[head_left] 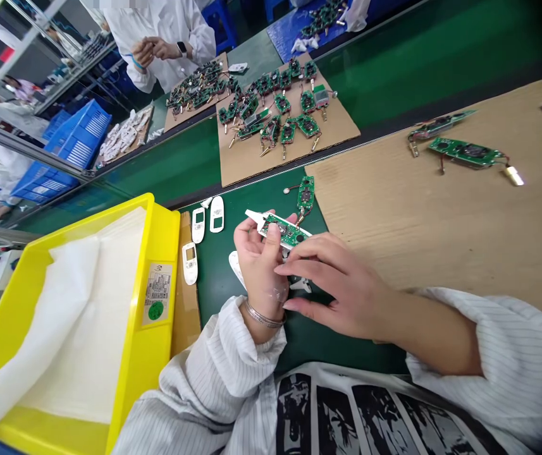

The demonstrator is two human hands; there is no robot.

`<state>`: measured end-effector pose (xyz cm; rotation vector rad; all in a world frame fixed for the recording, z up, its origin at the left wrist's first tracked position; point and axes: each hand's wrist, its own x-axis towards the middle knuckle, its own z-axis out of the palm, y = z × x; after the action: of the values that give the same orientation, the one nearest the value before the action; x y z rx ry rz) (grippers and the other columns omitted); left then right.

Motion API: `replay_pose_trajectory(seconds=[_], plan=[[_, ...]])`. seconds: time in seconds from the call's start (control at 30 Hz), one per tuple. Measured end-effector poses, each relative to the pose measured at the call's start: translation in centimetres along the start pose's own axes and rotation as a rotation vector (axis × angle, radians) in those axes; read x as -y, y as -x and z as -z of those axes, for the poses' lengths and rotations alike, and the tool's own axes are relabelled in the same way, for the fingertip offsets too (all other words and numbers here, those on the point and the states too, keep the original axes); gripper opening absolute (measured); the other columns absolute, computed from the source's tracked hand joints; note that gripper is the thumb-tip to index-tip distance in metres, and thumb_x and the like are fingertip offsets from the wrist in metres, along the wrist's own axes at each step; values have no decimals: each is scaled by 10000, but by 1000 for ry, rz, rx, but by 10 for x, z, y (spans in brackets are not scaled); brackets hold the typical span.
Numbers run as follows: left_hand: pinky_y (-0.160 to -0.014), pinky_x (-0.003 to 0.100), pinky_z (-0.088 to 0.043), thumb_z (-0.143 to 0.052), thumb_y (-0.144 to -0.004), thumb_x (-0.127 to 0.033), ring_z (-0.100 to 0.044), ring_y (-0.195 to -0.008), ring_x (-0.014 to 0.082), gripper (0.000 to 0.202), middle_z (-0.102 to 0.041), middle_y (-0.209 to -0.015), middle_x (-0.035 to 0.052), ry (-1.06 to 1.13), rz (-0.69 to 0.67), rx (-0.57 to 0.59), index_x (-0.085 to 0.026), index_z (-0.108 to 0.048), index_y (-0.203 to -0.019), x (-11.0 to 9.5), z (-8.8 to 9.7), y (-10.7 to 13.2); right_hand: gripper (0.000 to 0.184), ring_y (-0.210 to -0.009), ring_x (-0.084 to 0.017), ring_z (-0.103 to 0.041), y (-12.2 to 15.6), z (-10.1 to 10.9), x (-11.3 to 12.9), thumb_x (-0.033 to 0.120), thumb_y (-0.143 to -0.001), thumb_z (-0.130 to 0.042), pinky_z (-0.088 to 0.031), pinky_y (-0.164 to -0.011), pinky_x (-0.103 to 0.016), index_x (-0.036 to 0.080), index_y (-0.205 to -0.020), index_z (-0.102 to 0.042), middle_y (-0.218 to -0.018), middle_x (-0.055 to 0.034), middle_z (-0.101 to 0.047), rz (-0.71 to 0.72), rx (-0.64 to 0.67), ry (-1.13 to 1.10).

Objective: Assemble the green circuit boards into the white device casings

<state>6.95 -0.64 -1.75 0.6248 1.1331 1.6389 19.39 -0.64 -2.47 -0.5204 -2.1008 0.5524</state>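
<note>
I make the middle of the clock the green board (294,236) that I hold, sitting in its long white shell (255,218). My left hand (262,265) pinches them, thumb on top and fingers under, I think so the board can't slip out and its top faces me. My right hand (341,284) comes in from four o'clock with its fingers spread a little. The fingertips are near the board's bottom edge, but they hide that spot, so I can't tell if they pinch something tiny.

One spare board (305,191) lies just past my left hand at one o'clock, close, so it seems easy to grab. Little white covers (198,225) sit at nine o'clock on my side of the yellow bin (157,221), likely kept apart from the boards so nothing gets mixed up. Two more boards (467,152) rest at two o'clock on brown card (441,246), which may keep them from getting scratched. At twelve o'clock, a card sheet (240,165) holds lots of boards, mostly side by side with their wires hanging out, maybe to stop tangles.
</note>
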Motion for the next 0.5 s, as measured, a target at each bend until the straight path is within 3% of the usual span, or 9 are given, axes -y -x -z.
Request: replay_pose_trajectory(seconds=[0.13, 0.2, 0.27, 0.37, 0.43, 0.5], plan=[[-882, 329, -530, -743, -796, -288, -708, -944, 193, 389, -594, -1060, 5, -28, -29, 27, -256, -447, -1046, 0, -2, 2, 80, -923, -189, -551, -2, 1, 4, 156, -909, -600, -483, -825, -360, 178, -985, -610, -976, -74, -594, 32, -60, -40], [-891, 322, -523, -735, -803, -307, -703, -923, 173, 363, -601, -1038, -6, -11, -26, 41, -261, -467, -1043, 0, -2, 0, 110, -886, -170, -571, -5, 8, 5, 124, -928, -543, -493, -801, -332, 196, -874, -606, -930, -56, -608, -2, -124, -107], [-820, 288, -534, -672, -854, -351, -692, -865, 146, 301, -609, -1041, 0, 38, 26, 74, -274, -494, -1085, 0, 0, -3, 132, -889, -165, -594, -9, 16, 4, 151, -928, -550, -506, -807, -317, 208, -822, -603, -898, -44, -622, -144, -218, -229], [-575, 191, -477, -550, -925, -341, -608, -672, 83, 235, -603, -960, 11, 160, 214, 200, -281, -532, -1151, -3, 4, -8, 95, -787, -145, -619, -13, 24, -4, 248, -884, -647, -530, -725, -280, 216, -801, -616, -812, -15, -632, -513, -355, -552], [-462, 155, -378, -498, -940, -303, -501, -567, 56, 223, -574, -879, 14, 227, 343, 266, -267, -560, -1150, -5, 6, -9, 141, -648, -112, -592, -14, 25, -9, 316, -831, -714, -522, -635, -246, 208, -795, -630, -731, 10, -620, -721, -374, -761], [-422, 150, -321, -465, -940, -299, -425, -534, 57, 237, -549, -834, 19, 257, 412, 282, -257, -580, -1142, -7, 6, -8, 198, -563, -90, -550, -15, 23, -13, 357, -773, -766, -507, -586, -230, 203, -822, -652, -675, 27, -602, -831, -353, -880]])
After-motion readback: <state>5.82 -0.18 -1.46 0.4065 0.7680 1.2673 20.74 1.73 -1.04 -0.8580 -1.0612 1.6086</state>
